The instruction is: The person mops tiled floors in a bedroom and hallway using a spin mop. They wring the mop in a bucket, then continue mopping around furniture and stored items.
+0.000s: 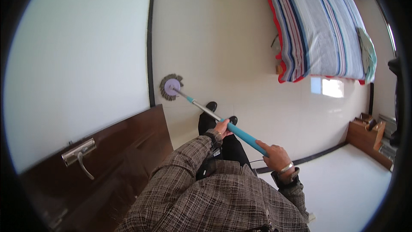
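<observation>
mop handle (246,136) turquoise and silver, mop disc (172,85) lilac, fringe (168,97) grey-brown. jacket (214,197) checked brown and black. bedspread (328,21) striped grey, blue, white, red; door (128,167) dark brown.

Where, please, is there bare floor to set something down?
Bare floor stretches between the mop head and the striped bed. It is crowded around the shoes, where the left hand and right hand hold the blue handle.

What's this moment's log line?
left hand: holding mop pole | right hand: holding its upper end | mop head: on floor near wall
</observation>
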Tool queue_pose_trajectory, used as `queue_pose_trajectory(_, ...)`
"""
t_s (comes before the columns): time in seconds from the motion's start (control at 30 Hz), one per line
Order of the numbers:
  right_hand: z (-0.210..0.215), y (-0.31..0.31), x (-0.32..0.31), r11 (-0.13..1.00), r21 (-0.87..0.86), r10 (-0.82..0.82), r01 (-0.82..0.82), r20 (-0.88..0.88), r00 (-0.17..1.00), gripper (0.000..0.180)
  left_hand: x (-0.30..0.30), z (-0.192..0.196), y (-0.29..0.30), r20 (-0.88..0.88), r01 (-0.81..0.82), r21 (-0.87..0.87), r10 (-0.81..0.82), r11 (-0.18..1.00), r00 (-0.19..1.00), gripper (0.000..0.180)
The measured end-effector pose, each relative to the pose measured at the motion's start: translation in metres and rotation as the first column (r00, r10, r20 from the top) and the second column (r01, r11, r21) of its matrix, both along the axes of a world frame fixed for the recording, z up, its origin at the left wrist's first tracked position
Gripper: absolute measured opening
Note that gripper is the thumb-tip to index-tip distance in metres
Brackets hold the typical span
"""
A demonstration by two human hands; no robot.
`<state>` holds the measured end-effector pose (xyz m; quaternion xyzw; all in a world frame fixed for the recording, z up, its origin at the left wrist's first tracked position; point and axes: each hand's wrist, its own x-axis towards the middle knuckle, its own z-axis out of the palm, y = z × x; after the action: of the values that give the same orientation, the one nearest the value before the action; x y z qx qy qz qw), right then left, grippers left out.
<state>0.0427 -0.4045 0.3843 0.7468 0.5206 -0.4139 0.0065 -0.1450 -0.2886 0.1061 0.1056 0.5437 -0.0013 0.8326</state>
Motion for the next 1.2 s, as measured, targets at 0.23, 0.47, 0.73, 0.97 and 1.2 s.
queue_pose_trajectory(0.23,0.047,-0.065,-0.046,0.876,-0.119,-0.463,0.467,0.061,0.884,0.071,0.075,0.013,-0.038,0.034,0.437,0.139,-0.446,0.888,0.895,0.043)
queue_pose_trajectory(0.47,0.036,-0.040,-0.091,0.772,-0.008,-0.635,0.636,-0.064,0.770,0.078,0.105,0.021,0.006,0.027,0.667,0.369,-0.724,0.648,0.689,0.040)
queue_pose_trajectory(0.73,0.012,0.014,-0.084,0.914,-0.028,-0.404,0.405,-0.163,0.900,0.074,0.054,0.001,0.062,-0.098,0.483,0.392,-0.487,0.783,0.868,0.045)
queue_pose_trajectory(0.97,-0.011,0.063,-0.058,0.994,-0.050,-0.102,0.095,-0.164,0.981,0.068,-0.016,-0.018,0.102,-0.289,0.317,0.235,-0.246,0.919,0.925,0.027)
queue_pose_trajectory(1.2,-0.020,0.087,-0.026,0.997,0.026,-0.063,0.066,-0.111,0.992,0.057,-0.017,-0.010,0.124,-0.149,-0.027,0.233,0.063,0.972,0.987,0.026)
